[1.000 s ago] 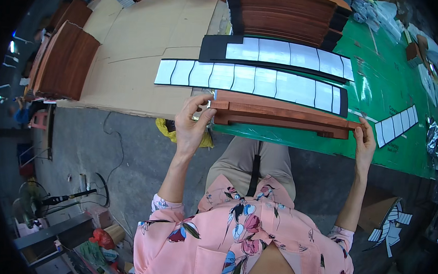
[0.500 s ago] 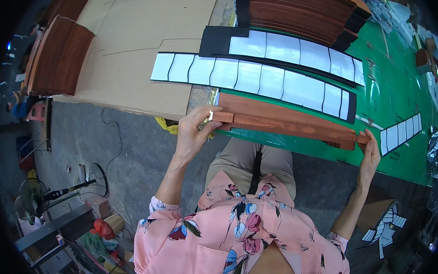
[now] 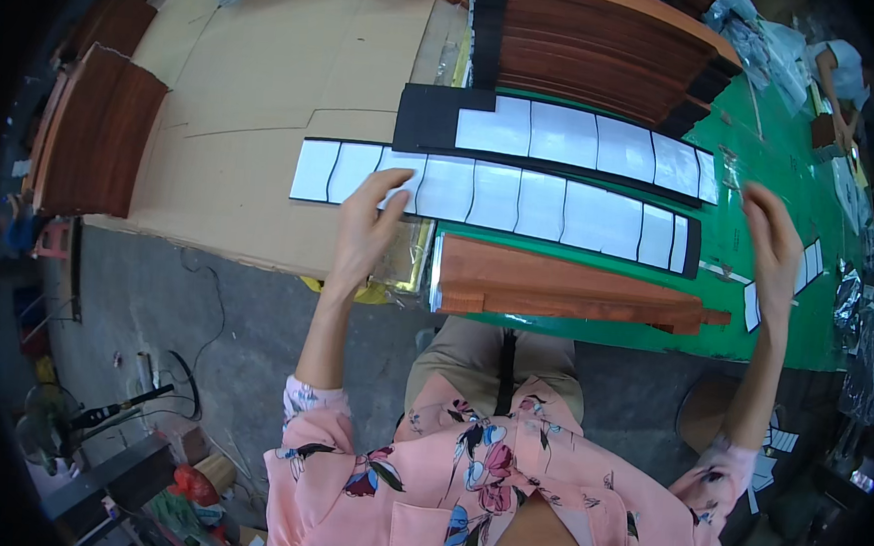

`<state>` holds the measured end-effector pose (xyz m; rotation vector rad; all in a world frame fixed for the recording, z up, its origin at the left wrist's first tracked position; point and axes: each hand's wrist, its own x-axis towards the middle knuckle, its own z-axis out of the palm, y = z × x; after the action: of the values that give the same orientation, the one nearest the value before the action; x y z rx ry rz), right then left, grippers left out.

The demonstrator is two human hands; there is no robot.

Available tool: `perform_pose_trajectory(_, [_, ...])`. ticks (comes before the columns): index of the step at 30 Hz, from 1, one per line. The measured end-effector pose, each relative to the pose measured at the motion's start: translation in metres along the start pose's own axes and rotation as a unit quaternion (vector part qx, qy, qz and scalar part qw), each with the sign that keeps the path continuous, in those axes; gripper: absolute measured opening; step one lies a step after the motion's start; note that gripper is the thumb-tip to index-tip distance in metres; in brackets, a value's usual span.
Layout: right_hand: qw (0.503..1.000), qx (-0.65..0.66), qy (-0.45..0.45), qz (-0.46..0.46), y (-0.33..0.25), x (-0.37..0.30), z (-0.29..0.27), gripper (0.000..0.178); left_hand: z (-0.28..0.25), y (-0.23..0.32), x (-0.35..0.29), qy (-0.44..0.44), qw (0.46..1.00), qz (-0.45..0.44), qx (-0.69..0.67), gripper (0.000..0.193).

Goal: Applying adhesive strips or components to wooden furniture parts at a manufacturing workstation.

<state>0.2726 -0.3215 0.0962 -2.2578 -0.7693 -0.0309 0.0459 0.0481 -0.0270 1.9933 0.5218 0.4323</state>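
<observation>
A reddish-brown, wood-coloured tapered panel (image 3: pixel 557 280) lies flat along the near edge of the green tabletop, touched by neither hand. Beyond it stretches a long black strip faced with white segments (image 3: pixel 542 199). My left hand (image 3: pixel 365 229) hovers over the left part of that strip, thumb and fingers apart with nothing between them. Over the green top at the right is my right hand (image 3: pixel 774 239), its fingers loosely bent and nothing seen in it. It partly covers a short white segmented strip (image 3: pixel 809 266). Farther back rests a second black-and-white strip (image 3: pixel 585 137) on black sheets (image 3: pixel 426 122).
A tall stack of reddish-brown panels with black ends (image 3: pixel 590 57) stands at the back. Another brown stack (image 3: pixel 100 137) is on the cardboard-covered left side (image 3: pixel 254 152). Clear plastic wrap (image 3: pixel 771 43) lies far right. Below the table are a fan (image 3: pixel 47 429) and a carton (image 3: pixel 706 410).
Both hands have let go of the brown panel's two ends and moved away from me. The panel now lies on the table. The view has shifted slightly.
</observation>
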Motion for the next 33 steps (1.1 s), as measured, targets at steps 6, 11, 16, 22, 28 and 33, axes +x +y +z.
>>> perform_pose_trajectory(6, [0.896, -0.213, -0.267, -0.284, -0.067, 0.102, 0.163, 0.018, 0.050, -0.016, 0.058, -0.016, 0.939, 0.225, 0.260, 0.028])
perform_pose_trajectory(11, [0.900, -0.197, -0.250, -0.296, -0.054, 0.136, 0.269, 0.017, 0.071, -0.025, 0.073, 0.016, 0.912, 0.227, 0.342, 0.034])
perform_pose_trajectory(16, [0.900, -0.205, -0.215, -0.319, -0.047, 0.147, 0.295, 0.015, 0.072, -0.029, 0.075, 0.016, 0.913, 0.239, 0.329, 0.037])
perform_pose_trajectory(22, [0.825, -0.291, -0.186, -0.447, -0.039, 0.150, 0.301, 0.008, 0.068, -0.031, 0.075, 0.027, 0.913, 0.246, 0.324, 0.038])
perform_pose_trajectory(28, [0.914, -0.192, -0.227, -0.275, -0.030, 0.164, 0.295, 0.013, 0.073, -0.034, 0.071, 0.027, 0.917, 0.251, 0.309, 0.038])
perform_pose_trajectory(33, [0.945, -0.013, -0.321, -0.063, -0.048, 0.150, 0.213, 0.017, 0.074, -0.037, 0.073, 0.009, 0.912, 0.251, 0.325, 0.037])
